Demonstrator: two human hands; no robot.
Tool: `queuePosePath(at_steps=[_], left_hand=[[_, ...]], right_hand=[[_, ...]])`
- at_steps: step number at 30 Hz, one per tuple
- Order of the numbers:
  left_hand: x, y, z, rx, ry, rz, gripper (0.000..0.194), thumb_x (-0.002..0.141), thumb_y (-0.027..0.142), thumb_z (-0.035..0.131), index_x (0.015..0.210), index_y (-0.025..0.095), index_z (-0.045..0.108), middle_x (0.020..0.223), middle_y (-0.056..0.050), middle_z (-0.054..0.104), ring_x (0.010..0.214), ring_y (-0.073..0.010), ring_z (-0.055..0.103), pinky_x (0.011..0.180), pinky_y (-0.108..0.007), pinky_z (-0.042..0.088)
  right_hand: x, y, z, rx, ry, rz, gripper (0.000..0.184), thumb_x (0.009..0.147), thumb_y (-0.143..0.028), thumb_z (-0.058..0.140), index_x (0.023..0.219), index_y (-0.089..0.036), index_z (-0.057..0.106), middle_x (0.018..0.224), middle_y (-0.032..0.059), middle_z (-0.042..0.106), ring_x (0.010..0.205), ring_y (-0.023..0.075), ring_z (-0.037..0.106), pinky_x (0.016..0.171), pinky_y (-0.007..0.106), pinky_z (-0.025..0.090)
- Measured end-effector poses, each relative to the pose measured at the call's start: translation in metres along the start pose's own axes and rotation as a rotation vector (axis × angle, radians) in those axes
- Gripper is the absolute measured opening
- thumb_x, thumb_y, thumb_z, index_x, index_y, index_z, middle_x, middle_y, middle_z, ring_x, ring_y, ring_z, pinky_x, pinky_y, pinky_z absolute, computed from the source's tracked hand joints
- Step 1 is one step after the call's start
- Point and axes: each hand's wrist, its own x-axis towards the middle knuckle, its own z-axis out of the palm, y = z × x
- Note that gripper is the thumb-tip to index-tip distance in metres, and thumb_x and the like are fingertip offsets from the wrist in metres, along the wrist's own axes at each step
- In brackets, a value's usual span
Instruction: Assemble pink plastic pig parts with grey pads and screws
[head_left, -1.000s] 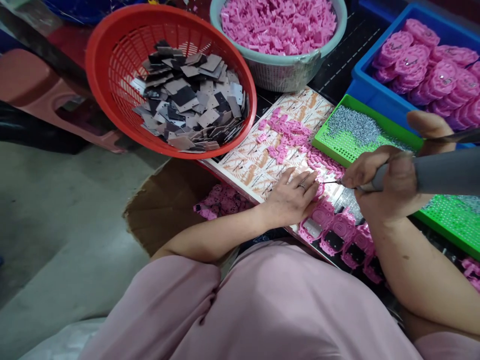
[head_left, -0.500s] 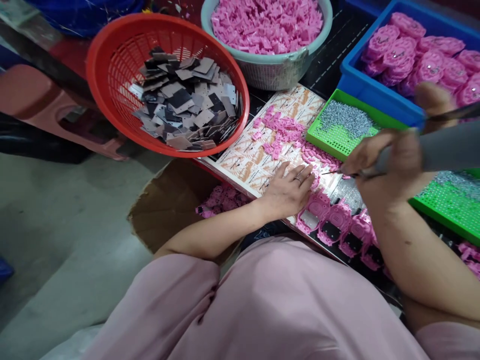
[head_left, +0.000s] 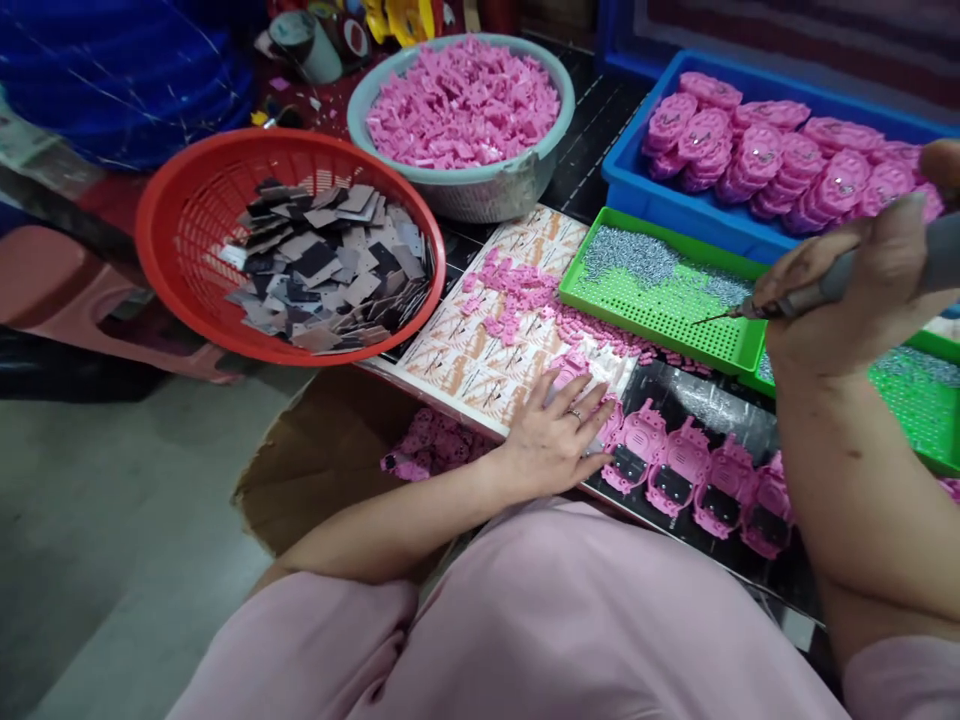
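Pink casings (head_left: 679, 465) line the counter (head_left: 679, 388), one beneath our spread left grip (head_left: 555, 435); our right grip (head_left: 847, 300) clasps a screwdriver (head_left: 821, 282) over the green tray (head_left: 652, 338), apparently collecting screws (head_left: 630, 255), next needing careful aim.

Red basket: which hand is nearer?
Left. The left hand, over pink plastic parts, is below and right of the red basket in view; the right hand, holding a screwdriver, is farther right.

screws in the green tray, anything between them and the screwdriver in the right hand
Nothing visible stands between: the screwdriver in the right hand has its bit over the green tray of screws; the bit's height is unclear.
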Motion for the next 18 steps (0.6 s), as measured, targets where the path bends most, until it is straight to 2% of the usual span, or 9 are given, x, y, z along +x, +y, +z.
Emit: queuePosePath(at_steps=[2,3,6,9,14,18], left_hand=[[0.010,-0.005,0.001,0.021,0.005,0.013,0.051,0.095,0.052,0.045,0.131,0.018,0.055,0.137,-0.007,0.057,0.129,-0.0285,0.047,0.113,-0.054,0.025],[0.015,-0.007,0.002,0.028,0.007,0.018,0.050,0.095,0.051,0.045,0.131,0.018,0.056,0.137,-0.007,0.057,0.129,-0.0284,0.048,0.113,-0.054,0.026],[0.029,-0.013,0.002,0.037,-0.025,0.018,0.047,0.096,0.049,0.045,0.130,0.018,0.057,0.138,-0.008,0.056,0.130,-0.0283,0.048,0.113,-0.054,0.029],[0.038,-0.013,0.003,0.025,-0.072,0.001,0.046,0.096,0.047,0.045,0.131,0.018,0.055,0.138,-0.009,0.056,0.130,-0.0287,0.048,0.112,-0.055,0.030],[0.041,-0.010,0.004,-0.002,-0.068,-0.016,0.053,0.095,0.051,0.046,0.131,0.014,0.054,0.137,-0.012,0.056,0.128,-0.0290,0.049,0.112,-0.056,0.030],[0.040,-0.009,0.005,-0.006,-0.047,-0.012,0.059,0.094,0.056,0.045,0.132,0.011,0.053,0.138,-0.014,0.055,0.128,-0.0293,0.049,0.111,-0.056,0.031]], right_hand=[[0.004,0.011,0.009,0.038,0.096,-0.211,0.017,0.082,-0.030,0.062,0.090,-0.025,0.047,0.044,-0.0125,0.043,0.030,0.0082,0.041,0.031,0.023,0.035],[0.006,0.017,0.012,0.041,0.116,-0.257,0.018,0.082,-0.030,0.062,0.091,-0.024,0.048,0.045,-0.0121,0.044,0.029,0.0084,0.041,0.030,0.024,0.034],[0.011,0.034,0.017,0.026,0.121,-0.230,0.030,0.079,-0.039,0.068,0.096,-0.022,0.050,0.049,-0.0115,0.046,0.030,0.0078,0.043,0.030,0.025,0.033],[0.011,0.043,0.020,0.033,0.051,-0.159,0.034,0.078,-0.043,0.071,0.097,-0.025,0.050,0.045,-0.0122,0.045,0.030,0.0089,0.042,0.032,0.027,0.033],[0.008,0.048,0.026,-0.015,0.007,-0.084,0.038,0.078,-0.053,0.069,0.096,-0.030,0.045,0.041,-0.0138,0.043,0.031,0.0098,0.041,0.035,0.027,0.035],[0.008,0.051,0.028,-0.035,-0.015,-0.062,0.040,0.076,-0.055,0.070,0.095,-0.028,0.047,0.041,-0.0134,0.043,0.030,0.0104,0.041,0.032,0.027,0.033]])
